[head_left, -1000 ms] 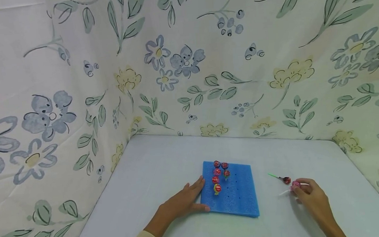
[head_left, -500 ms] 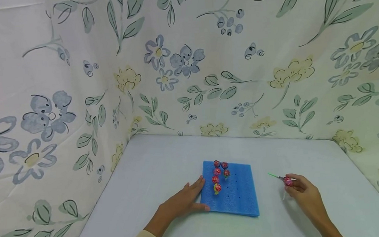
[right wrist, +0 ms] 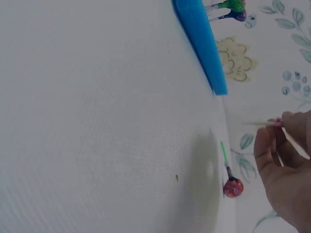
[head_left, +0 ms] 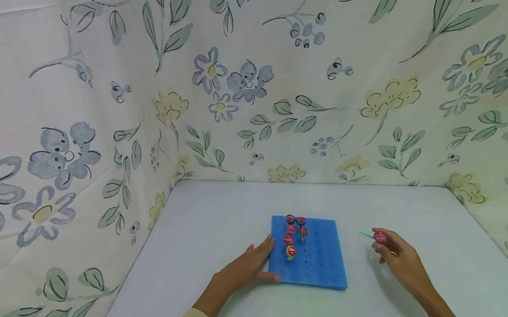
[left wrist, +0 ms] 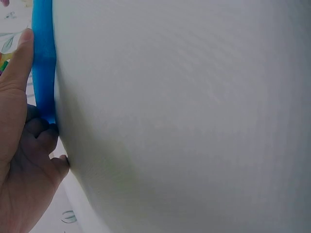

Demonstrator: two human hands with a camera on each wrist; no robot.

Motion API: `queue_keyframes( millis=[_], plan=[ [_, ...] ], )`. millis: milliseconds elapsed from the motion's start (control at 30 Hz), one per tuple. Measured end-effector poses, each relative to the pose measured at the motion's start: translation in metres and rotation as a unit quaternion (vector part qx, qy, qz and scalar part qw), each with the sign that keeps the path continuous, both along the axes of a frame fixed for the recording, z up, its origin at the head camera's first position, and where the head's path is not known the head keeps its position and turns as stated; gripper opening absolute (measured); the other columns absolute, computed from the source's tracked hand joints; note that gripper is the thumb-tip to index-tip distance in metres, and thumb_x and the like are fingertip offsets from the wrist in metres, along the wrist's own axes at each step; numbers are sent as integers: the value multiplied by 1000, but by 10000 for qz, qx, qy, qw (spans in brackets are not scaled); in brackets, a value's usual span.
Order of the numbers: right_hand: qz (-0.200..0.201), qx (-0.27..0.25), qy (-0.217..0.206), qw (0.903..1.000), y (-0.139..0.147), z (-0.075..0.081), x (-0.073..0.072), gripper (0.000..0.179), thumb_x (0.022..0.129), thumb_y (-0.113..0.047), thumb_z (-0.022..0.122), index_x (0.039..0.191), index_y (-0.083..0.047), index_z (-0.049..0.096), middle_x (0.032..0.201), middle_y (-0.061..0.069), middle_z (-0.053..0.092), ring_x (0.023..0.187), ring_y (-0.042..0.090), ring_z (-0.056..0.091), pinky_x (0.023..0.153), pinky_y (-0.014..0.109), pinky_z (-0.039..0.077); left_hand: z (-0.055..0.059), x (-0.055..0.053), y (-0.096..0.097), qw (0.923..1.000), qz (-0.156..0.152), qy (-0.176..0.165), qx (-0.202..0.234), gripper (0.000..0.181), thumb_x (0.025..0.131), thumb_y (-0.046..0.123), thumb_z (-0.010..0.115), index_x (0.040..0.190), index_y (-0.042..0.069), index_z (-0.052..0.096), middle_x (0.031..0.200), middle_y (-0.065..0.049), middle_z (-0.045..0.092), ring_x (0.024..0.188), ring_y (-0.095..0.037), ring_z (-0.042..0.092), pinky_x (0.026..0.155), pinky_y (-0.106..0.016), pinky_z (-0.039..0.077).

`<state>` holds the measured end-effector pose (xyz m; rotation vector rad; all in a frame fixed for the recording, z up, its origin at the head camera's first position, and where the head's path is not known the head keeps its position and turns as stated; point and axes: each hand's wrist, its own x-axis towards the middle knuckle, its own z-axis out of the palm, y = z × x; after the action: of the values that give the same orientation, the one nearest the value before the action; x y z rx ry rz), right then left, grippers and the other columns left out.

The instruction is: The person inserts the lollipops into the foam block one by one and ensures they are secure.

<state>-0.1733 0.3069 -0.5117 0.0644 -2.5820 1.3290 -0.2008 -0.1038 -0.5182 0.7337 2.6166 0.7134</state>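
Note:
My right hand (head_left: 401,258) pinches a pink-wrapped lollipop (head_left: 380,237) by its candy head, above the table to the right of a blue foam board (head_left: 332,263). In the right wrist view the white stick (right wrist: 256,123) of that lollipop points left, away from the fingertips. My left hand (head_left: 245,271) lies against the board's left side, fingers along the left edge and thumb at the front edge. Several wrapped lollipops (head_left: 289,240) stand in the board in two rows on its left half.
A dark red lollipop (right wrist: 233,187) with a green stick lies on the white table (head_left: 214,215) below the right hand; its head is hidden in the head view. Small holes dot the board's right half. Floral cloth (head_left: 279,142) hangs behind and at the left.
My right hand has moved left and away from me with the pink lollipop, its stick swinging downward, and it now covers the other lollipop's head. The left hand and board stay put.

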Motion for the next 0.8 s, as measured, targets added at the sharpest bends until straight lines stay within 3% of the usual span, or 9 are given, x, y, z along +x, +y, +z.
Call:
queue_keyframes(
  millis=[133,233,367,533,800],
  plan=[
    [-75,-4,-50,10000,-5,3,0,47,101,-9,73,145,2,60,112,20,72,87,-1,68,73,16,59,1,1,0,10000,21,-57,34,104,93,65,70,171,15,21,178,0,18,163,-25,23,130,-55,22],
    [-255,-45,-228,9994,-8,7,0,41,98,-13,78,134,3,68,107,17,76,87,-5,67,75,12,58,2,1,0,10000,22,-73,46,104,93,64,70,171,14,22,178,-1,18,163,-26,23,130,-55,22],
    [-431,-277,-501,9974,-14,12,0,32,96,-23,81,117,1,77,106,11,80,86,2,72,75,14,59,2,1,0,10000,35,-65,32,104,93,65,70,171,15,22,178,-1,19,163,-27,23,130,-55,23],
    [-402,-394,-708,9959,-21,13,-3,31,96,-29,82,112,-3,80,106,7,82,88,15,76,76,18,60,2,2,0,10000,24,-53,38,104,93,65,70,171,14,22,178,-1,18,163,-25,22,131,-54,22],
    [-257,-576,-891,9940,-37,13,-5,34,93,-33,85,108,-2,81,108,11,81,89,7,76,77,16,59,2,3,0,9999,63,-76,33,104,93,65,70,171,15,23,178,0,19,163,-27,23,130,-55,23]
  ],
)
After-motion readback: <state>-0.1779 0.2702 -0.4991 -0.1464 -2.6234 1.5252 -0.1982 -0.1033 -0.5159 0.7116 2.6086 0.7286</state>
